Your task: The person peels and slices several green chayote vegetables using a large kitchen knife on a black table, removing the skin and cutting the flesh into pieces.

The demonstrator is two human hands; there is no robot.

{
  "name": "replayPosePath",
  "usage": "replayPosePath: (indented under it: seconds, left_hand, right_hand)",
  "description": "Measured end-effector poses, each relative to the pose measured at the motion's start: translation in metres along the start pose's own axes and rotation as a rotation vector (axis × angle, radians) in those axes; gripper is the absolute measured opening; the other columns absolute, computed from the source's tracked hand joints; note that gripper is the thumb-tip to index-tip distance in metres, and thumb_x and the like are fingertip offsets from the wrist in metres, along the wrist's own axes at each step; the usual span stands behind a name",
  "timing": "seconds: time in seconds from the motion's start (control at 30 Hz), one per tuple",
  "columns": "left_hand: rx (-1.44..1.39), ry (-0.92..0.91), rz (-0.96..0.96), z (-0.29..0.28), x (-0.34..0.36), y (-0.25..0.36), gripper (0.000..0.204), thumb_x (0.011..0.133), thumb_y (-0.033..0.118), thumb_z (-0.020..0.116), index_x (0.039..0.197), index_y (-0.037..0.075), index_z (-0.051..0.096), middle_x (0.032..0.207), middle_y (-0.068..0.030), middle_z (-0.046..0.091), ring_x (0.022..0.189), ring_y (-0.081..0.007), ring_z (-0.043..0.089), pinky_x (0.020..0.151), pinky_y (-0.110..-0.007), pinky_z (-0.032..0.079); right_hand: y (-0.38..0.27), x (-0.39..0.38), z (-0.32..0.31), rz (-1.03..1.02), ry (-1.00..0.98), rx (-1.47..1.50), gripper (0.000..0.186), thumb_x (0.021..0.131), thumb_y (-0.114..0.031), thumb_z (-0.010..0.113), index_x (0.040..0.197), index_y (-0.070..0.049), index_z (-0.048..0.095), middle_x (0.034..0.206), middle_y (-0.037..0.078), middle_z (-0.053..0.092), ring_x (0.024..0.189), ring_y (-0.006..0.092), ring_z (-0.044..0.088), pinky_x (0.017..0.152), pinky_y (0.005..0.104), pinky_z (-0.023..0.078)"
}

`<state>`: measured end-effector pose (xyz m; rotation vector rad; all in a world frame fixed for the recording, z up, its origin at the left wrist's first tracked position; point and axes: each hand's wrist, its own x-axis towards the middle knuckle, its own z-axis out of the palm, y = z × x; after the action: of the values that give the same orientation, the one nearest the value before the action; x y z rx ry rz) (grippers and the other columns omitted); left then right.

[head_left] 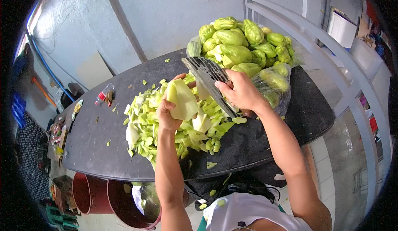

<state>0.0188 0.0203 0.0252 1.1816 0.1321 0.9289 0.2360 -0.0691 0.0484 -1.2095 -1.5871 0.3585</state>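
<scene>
My left hand [169, 111] is closed around a pale green piece of chayote [182, 100], its cut face turned to the right. In my right hand [241, 91] is a wide dark-bladed cleaver [207, 79], tilted, its blade a short way right of the chayote piece. Beneath both hands spreads a heap of cut chayote pieces [145, 125] on the dark table. Behind the right hand a pile of whole green chayotes [234, 53] sits in clear plastic bags. The cleaver's handle is mostly hidden by my fingers.
The dark oval table [91, 135] carries small packets [105, 95] at its left. Two red drums [114, 193] stand below its near edge, one with peelings and a white bag inside. A grey metal railing [352, 86] runs along the right side. A wall rises behind.
</scene>
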Motion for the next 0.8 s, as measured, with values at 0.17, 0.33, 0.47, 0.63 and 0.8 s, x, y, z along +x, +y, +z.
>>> replayPosePath:
  seconds: [0.17, 0.33, 0.47, 0.63, 0.8]
  left_hand:
    - [-0.102, 0.252, -0.185, -0.012, 0.003, -0.008, 0.063, 0.081, 0.032, 0.046, 0.136, 0.003, 0.041, 0.121, -0.0219, 0.057, 0.097, -0.0356, 0.065, 0.071, -0.047, 0.057]
    - [-0.107, 0.536, -0.097, -0.016, -0.019, 0.022, 0.042, 0.086, 0.015, 0.051, 0.126, 0.002, 0.048, 0.114, -0.0173, 0.061, 0.101, -0.0353, 0.064, 0.077, -0.051, 0.056]
    - [0.149, 0.806, 0.209, -0.03, -0.116, 0.066, 0.046, 0.084, 0.003, 0.059, 0.128, 0.0, 0.049, 0.11, -0.0157, 0.061, 0.098, -0.0312, 0.065, 0.078, -0.045, 0.057]
    - [0.81, 1.185, 0.516, -0.075, -0.29, 0.131, 0.059, 0.089, 0.023, 0.061, 0.141, 0.002, 0.041, 0.12, -0.0206, 0.06, 0.103, -0.0326, 0.063, 0.073, -0.039, 0.057]
    - [1.31, 1.392, -0.076, -0.217, -0.498, 0.09, 0.046, 0.09, 0.027, 0.059, 0.124, -0.004, 0.058, 0.114, -0.0178, 0.063, 0.101, -0.029, 0.059, 0.086, -0.042, 0.049]
  right_hand:
    - [0.022, 0.003, 0.008, 0.102, 0.041, -0.031, 0.015, 0.094, -0.013, 0.058, 0.092, 0.001, 0.055, 0.057, 0.001, 0.054, 0.042, 0.008, 0.048, 0.04, 0.0293, 0.04]
    - [0.033, 0.0, -0.008, 0.133, 0.08, 0.013, 0.011, 0.095, -0.011, 0.057, 0.095, 0.0, 0.055, 0.058, 0.0, 0.052, 0.042, 0.0081, 0.049, 0.039, 0.0272, 0.04]
    - [0.037, -0.011, -0.039, 0.268, 0.217, 0.173, 0.013, 0.092, -0.012, 0.06, 0.092, 0.001, 0.058, 0.059, 0.004, 0.057, 0.043, 0.0112, 0.053, 0.039, 0.0301, 0.042]
    - [0.03, -0.008, -0.059, 0.147, 0.358, 0.392, 0.013, 0.095, -0.011, 0.058, 0.088, -0.003, 0.051, 0.054, 0.0, 0.05, 0.039, 0.0092, 0.046, 0.038, 0.0281, 0.04]
    - [0.025, -0.005, -0.069, 0.081, 0.481, 0.54, 0.013, 0.096, -0.011, 0.057, 0.089, -0.003, 0.049, 0.058, 0.002, 0.05, 0.041, 0.0094, 0.047, 0.037, 0.0278, 0.04]
